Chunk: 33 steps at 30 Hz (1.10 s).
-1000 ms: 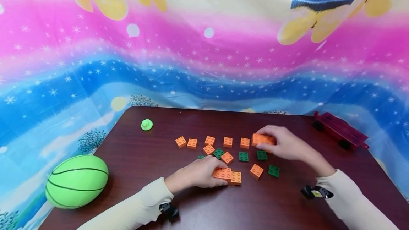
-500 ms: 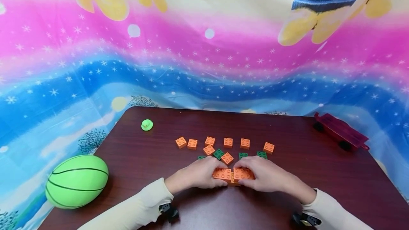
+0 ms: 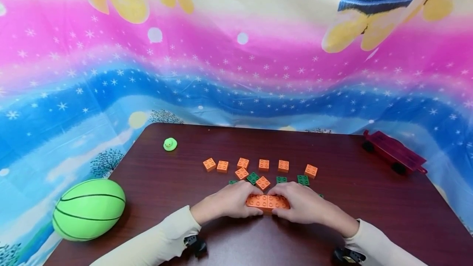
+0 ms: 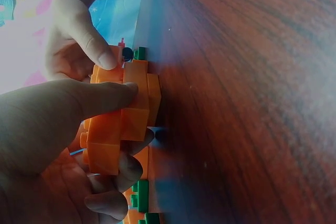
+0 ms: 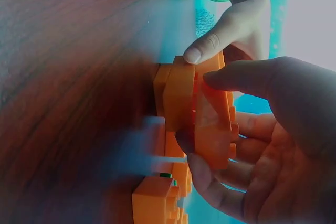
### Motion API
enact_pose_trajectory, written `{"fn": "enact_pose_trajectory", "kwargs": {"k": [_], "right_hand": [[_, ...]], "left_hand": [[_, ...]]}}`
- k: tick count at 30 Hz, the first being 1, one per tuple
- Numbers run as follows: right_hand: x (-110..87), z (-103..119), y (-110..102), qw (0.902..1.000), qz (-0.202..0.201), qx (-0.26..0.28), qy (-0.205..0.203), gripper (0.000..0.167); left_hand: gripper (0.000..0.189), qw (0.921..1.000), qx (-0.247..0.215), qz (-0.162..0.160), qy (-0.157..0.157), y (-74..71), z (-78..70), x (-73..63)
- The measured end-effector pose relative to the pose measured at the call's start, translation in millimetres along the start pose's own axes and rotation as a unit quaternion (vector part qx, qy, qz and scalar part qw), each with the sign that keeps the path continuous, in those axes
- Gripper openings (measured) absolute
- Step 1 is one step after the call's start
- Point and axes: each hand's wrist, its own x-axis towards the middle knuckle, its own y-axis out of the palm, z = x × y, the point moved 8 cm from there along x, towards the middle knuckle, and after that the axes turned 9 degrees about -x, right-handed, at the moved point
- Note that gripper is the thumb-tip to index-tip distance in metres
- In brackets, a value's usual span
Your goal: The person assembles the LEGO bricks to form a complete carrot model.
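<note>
Both hands meet at a small stack of orange toy building bricks (image 4: 137, 98) near the table's middle. My left hand (image 3: 233, 200) pinches the stack's left side, thumb in front and fingers behind, around the long top brick (image 3: 256, 201). My right hand (image 3: 306, 202) pinches another long orange brick (image 3: 278, 201) from the right. Its end meets the left top brick, studs upward. In the right wrist view a narrow reddish gap shows between this brick and the orange brick (image 5: 178, 100) beneath. The fingers hide parts of the stack.
Beyond the hands lie several loose square bricks, orange (image 3: 264, 164) and green (image 3: 253, 177); some are partly hidden. A green ball (image 3: 89, 210) sits left, a small green duck (image 3: 170, 144) at back left, a dark red toy cart (image 3: 395, 151) at back right. A printed cloth (image 3: 236, 60) hangs behind.
My right hand has carried its long orange brick from the back right down to the stack, then slid it left against the other top brick. The left hand has stayed in place.
</note>
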Motion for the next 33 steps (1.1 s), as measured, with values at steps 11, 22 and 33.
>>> {"fn": "enact_pose_trajectory", "kwargs": {"k": [11, 22, 33], "right_hand": [[6.4, 3.5, -3.4, 0.9996, -0.020, -0.013, -0.015, 0.030], [8.0, 3.8, -4.1, 0.9997, -0.014, -0.012, -0.014, 0.027], [6.5, 5.2, -1.5, 0.9996, -0.010, -0.026, 0.000, 0.028]], "left_hand": [[0.027, 0.9999, 0.010, -0.005, 0.006, 0.2, 1.2, 1.1], [0.028, 0.9999, 0.005, -0.004, 0.014, 0.9, 2.1, 1.6], [0.027, 1.0000, 0.004, -0.002, 0.008, 0.8, 1.3, 0.4]]}}
